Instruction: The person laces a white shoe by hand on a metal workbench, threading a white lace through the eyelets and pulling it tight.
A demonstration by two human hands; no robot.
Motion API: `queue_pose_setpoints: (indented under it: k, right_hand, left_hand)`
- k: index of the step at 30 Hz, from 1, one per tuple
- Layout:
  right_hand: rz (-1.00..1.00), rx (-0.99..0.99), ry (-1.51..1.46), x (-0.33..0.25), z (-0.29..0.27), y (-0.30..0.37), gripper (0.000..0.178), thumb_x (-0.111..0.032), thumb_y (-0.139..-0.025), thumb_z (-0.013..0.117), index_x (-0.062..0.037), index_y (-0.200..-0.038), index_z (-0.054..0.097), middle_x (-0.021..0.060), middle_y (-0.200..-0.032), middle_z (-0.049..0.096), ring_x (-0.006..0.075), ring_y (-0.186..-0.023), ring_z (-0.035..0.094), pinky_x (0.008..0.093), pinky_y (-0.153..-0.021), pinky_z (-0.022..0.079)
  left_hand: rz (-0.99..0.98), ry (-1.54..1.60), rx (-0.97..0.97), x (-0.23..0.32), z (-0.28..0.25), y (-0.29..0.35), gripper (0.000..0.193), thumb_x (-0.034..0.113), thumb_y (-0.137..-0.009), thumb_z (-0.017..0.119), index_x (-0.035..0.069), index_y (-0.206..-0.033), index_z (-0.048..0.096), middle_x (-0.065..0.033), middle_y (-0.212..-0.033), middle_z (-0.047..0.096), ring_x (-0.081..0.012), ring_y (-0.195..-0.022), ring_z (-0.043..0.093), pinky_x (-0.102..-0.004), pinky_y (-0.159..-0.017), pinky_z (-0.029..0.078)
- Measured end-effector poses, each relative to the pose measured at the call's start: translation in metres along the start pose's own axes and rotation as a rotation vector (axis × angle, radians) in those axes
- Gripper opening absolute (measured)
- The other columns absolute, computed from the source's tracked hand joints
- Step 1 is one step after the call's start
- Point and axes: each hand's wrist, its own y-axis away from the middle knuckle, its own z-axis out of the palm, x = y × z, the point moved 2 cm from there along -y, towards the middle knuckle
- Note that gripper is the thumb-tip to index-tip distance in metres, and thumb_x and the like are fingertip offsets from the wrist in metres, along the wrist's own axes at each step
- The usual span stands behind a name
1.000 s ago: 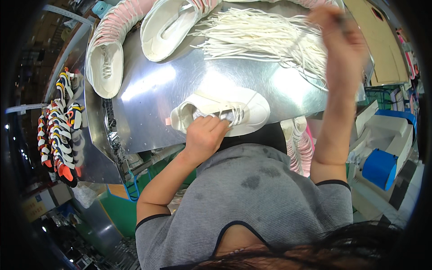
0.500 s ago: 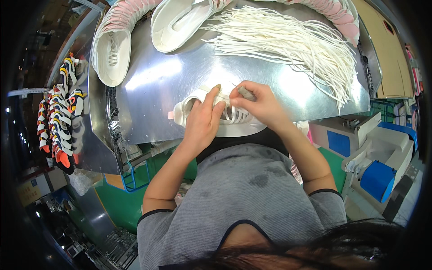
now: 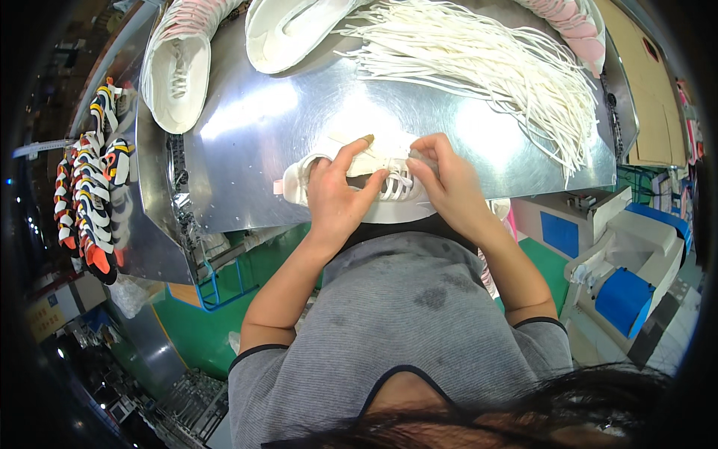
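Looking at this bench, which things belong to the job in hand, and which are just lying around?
In the job:
White shoe, with the left hand on it
Small grey tool, pinched in the right hand
Metal table
Probably the loose white laces

Apparently just around:
Multicoloured shoes, left
Cardboard, right
Machine with a blue part, right

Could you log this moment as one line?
left hand: spread on white shoe | right hand: pinching small grey item at shoe | metal table: white cords heaped farther back
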Motion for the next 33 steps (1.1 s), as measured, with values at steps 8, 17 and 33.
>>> queue_pose_setpoints:
  k: [8,17,33]
  right_hand:
    - [-0.145,-0.15,0.265,-0.001,-0.002,0.007,0.01,-0.015,-0.094,0.063,-0.0063,-0.096,0.058,0.0092,-0.079,0.065,0.0311,-0.07,0.065,0.041,-0.059,0.048]
    - [-0.253,-0.173,0.714,0.0,0.046,-0.004,0.013,-0.019,-0.095,0.059,-0.0063,-0.095,0.057,0.0102,-0.08,0.065,0.0294,-0.071,0.067,0.0399,-0.06,0.051]
    - [-0.036,0.235,0.099,0.041,0.019,0.005,0.011,-0.014,-0.088,0.072,-0.0087,-0.098,0.069,0.005,-0.067,0.064,0.0118,-0.051,0.055,0.027,-0.051,0.043]
  left_hand:
    - [-0.005,-0.129,-0.029,0.02,-0.007,0.001,0.045,0.006,-0.081,0.077,0.003,-0.124,0.064,-0.0145,-0.11,0.07,-0.0252,-0.098,0.066,-0.035,-0.088,0.05]
    - [0.162,-0.172,0.004,0.022,0.002,0.013,0.045,0.0,-0.083,0.071,0.005,-0.127,0.064,-0.0177,-0.108,0.071,-0.0315,-0.089,0.068,-0.0372,-0.078,0.052]
    - [-0.357,0.656,-0.218,0.012,-0.013,-0.002,0.058,-0.007,-0.082,0.072,-0.001,-0.136,0.05,-0.0093,-0.126,0.058,-0.0151,-0.109,0.06,-0.029,-0.095,0.051]
